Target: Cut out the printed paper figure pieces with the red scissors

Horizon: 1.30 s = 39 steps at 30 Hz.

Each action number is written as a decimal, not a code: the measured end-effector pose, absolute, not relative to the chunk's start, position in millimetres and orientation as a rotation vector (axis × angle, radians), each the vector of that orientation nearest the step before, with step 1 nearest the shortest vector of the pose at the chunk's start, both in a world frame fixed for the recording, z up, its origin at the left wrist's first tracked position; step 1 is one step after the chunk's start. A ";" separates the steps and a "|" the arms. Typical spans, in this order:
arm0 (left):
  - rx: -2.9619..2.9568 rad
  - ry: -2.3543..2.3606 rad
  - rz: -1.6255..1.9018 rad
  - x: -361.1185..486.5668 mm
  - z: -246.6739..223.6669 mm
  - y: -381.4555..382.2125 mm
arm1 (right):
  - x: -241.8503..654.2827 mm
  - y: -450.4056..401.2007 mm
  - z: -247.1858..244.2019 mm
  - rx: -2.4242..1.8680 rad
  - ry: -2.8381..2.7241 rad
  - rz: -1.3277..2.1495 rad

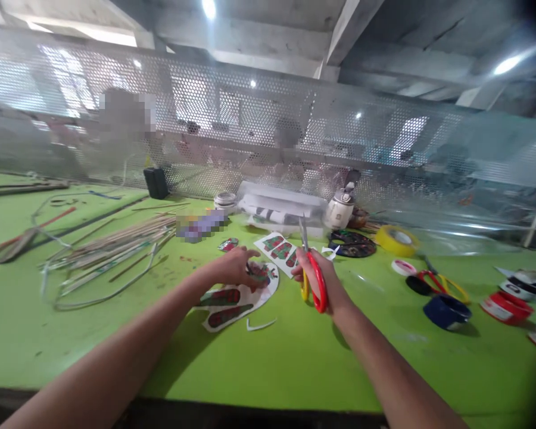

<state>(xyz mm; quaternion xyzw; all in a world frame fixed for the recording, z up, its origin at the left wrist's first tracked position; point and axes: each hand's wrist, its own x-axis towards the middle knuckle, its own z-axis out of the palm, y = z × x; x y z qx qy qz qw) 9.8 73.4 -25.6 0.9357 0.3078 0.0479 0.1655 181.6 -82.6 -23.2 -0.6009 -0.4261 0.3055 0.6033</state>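
Scissors point(313, 262) in right hand point(329, 277); tabletop point(272, 366) stretches to near edge point(268, 404).

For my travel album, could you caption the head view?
Right hand holding red-and-yellow-handled scissors, left hand at red-and-green patterned paper, over a green table.
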 end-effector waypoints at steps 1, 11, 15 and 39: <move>2.637 0.894 0.158 7.2 -26.8 77.0 | 181.3 -82.7 -23.3 -1.393 -0.998 0.708; 2.509 0.882 0.272 -1.8 -23.5 89.0 | 180.3 -83.3 -24.9 -1.404 -1.092 0.669; 2.512 0.844 0.208 0.7 -21.4 72.1 | 180.5 -82.9 -27.9 -1.424 -1.121 0.648; 1.324 0.702 0.911 14.3 -1.0 54.2 | 169.8 -87.8 -21.8 -1.230 -1.066 0.683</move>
